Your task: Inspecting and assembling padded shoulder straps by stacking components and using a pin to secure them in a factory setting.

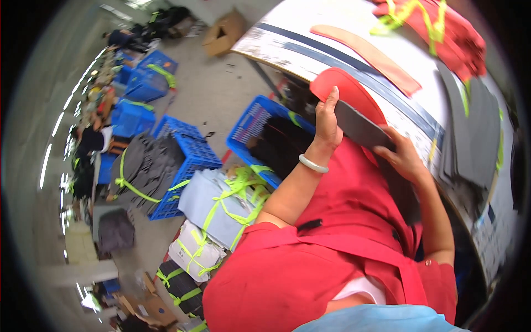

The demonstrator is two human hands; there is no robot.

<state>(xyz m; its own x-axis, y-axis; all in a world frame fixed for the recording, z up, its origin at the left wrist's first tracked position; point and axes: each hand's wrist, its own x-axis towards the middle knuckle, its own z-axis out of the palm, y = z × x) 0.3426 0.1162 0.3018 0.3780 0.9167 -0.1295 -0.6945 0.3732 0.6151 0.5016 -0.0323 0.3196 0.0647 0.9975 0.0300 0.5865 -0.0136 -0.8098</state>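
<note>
My left hand [327, 124], with a pale bangle at its wrist, is closed on a curved red fabric piece [345, 88] and the end of a grey fabric piece [357, 123], its thumb up along them. The grey piece lies against the red one, and both are held in front of my body at the table edge. My right hand [402, 155] grips the grey piece's other end, thumb below and fingers above. Whether the grey piece is one layer or several I cannot tell. On the white table [293, 27] just beyond lies a curved orange-pink piece [368, 58].
Stacked grey cut pieces [473, 138] hang over the table's right side, near a red fabric bundle [459, 33] with yellow-green ties. On my left stand a blue crate [243, 124] of dark cloth, another blue crate [188, 144] and tied bundles [213, 199]. A cardboard box [224, 33] sits farther off.
</note>
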